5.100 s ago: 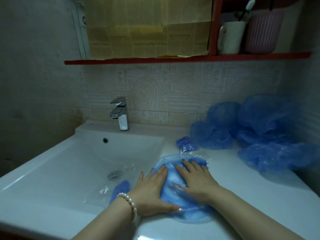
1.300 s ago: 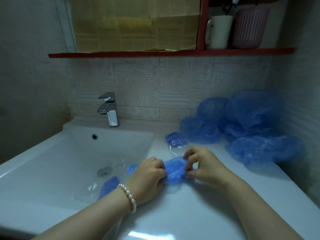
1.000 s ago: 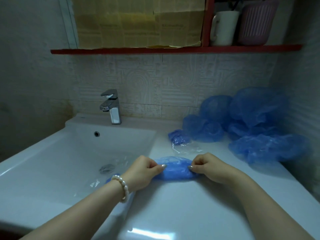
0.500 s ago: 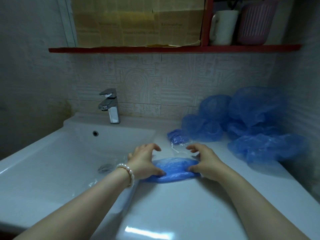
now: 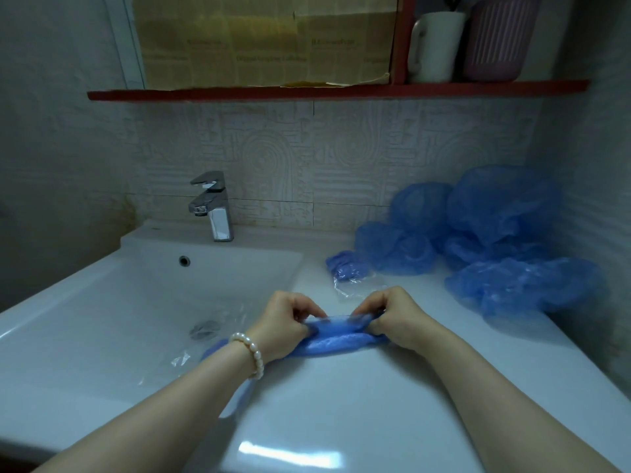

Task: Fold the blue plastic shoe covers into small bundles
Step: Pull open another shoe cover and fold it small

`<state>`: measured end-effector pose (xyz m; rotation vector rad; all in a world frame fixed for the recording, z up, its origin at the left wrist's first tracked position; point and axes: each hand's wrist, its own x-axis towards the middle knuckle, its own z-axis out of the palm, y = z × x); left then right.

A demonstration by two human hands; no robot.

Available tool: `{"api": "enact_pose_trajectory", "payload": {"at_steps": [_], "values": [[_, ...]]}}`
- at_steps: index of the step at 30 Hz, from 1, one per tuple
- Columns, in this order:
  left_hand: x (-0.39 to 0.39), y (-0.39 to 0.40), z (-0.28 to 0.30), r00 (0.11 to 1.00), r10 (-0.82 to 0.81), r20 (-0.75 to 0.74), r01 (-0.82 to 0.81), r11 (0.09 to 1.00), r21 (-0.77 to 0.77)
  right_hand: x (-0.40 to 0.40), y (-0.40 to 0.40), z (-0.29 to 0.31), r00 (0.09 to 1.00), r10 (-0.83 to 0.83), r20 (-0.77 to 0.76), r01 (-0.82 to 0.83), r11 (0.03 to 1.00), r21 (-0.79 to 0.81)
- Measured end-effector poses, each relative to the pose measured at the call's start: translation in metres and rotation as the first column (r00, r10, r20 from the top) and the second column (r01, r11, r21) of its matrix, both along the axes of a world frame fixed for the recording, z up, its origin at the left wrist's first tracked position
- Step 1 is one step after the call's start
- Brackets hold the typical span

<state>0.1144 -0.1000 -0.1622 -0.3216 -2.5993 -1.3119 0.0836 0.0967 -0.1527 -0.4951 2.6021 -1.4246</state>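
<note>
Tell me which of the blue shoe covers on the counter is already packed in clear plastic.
The small bundle just beyond the hands, at the left edge of the loose pile. It alone is compact and sits in a clear wrapper; the others are puffed open.

The left hand [image 5: 285,322] and right hand [image 5: 392,317] hide the shoe cover [image 5: 336,341] ends.

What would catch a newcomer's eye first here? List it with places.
First, the left hand and right hand pinching a flattened blue plastic shoe cover at the centre of the white countertop. Next, the puffy heap of unfolded blue plastic covers in the right back corner. Then the chrome tap behind the white sink basin on the left.
</note>
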Motion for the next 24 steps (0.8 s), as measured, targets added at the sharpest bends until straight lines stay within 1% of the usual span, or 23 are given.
{"api": "enact_pose_trajectory", "payload": {"at_steps": [2, 4, 6, 8, 10, 12, 14, 15, 17, 18, 20, 21, 23, 24], "values": [[0.004, -0.003, -0.006, 0.993, -0.016, -0.117, 0.015, 1.000, -0.009, 0.002, -0.001, 0.000, 1.000, -0.020, -0.012, 0.020, 0.999, -0.026], [0.007, -0.006, -0.012, 0.971, -0.060, -0.232, 0.054, 0.998, -0.029, 0.004, -0.002, 0.000, 0.999, -0.025, -0.023, 0.025, 1.000, -0.009], [0.010, -0.010, -0.014, 0.940, -0.111, -0.323, 0.067, 0.987, -0.144, 0.005, -0.002, 0.000, 0.998, -0.037, -0.045, 0.038, 0.999, 0.030], [0.014, -0.016, -0.014, 0.910, -0.195, -0.365, 0.071, 0.943, -0.326, 0.003, -0.001, -0.003, 0.993, -0.063, -0.097, 0.073, 0.992, 0.106], [0.020, -0.022, -0.009, 0.892, -0.292, -0.344, 0.084, 0.856, -0.510, 0.003, 0.001, -0.002, 0.986, -0.069, -0.149, 0.101, 0.971, 0.217], [0.026, -0.029, -0.002, 0.886, -0.353, -0.300, 0.091, 0.768, -0.634, 0.007, 0.002, 0.005, 0.985, -0.015, -0.173, 0.073, 0.940, 0.334], [0.032, -0.032, 0.008, 0.886, -0.375, -0.271, 0.080, 0.702, -0.708, 0.012, 0.006, 0.015, 0.988, 0.038, -0.149, 0.030, 0.904, 0.426], [0.037, -0.031, 0.014, 0.899, -0.374, -0.230, 0.094, 0.676, -0.731, 0.016, 0.009, 0.019, 0.991, 0.059, -0.124, 0.004, 0.891, 0.454], [0.042, -0.030, 0.026, 0.935, -0.338, -0.105, 0.139, 0.624, -0.769, 0.023, 0.012, 0.026, 0.994, 0.080, -0.071, -0.035, 0.872, 0.489], [0.040, -0.031, 0.031, 0.948, -0.315, -0.051, 0.162, 0.612, -0.774, 0.027, 0.014, 0.028, 0.995, 0.078, -0.062, -0.035, 0.859, 0.511], [0.037, -0.029, 0.043, 0.963, -0.268, 0.033, 0.201, 0.631, -0.749, 0.031, 0.014, 0.027, 0.992, 0.083, -0.098, -0.014, 0.828, 0.560], [0.035, -0.027, 0.050, 0.969, -0.246, 0.027, 0.188, 0.661, -0.726, 0.031, 0.013, 0.026, 0.986, 0.098, -0.134, -0.004, 0.821, 0.571], [0.031, -0.020, 0.057, 0.966, -0.243, -0.086, 0.120, 0.718, -0.686, 0.031, 0.009, 0.022, 0.975, 0.121, -0.185, 0.001, 0.833, 0.553], [0.030, -0.016, 0.055, 0.947, -0.282, -0.155, 0.114, 0.745, -0.658, 0.029, 0.006, 0.019, 0.972, 0.130, -0.194, -0.005, 0.842, 0.540]]}}
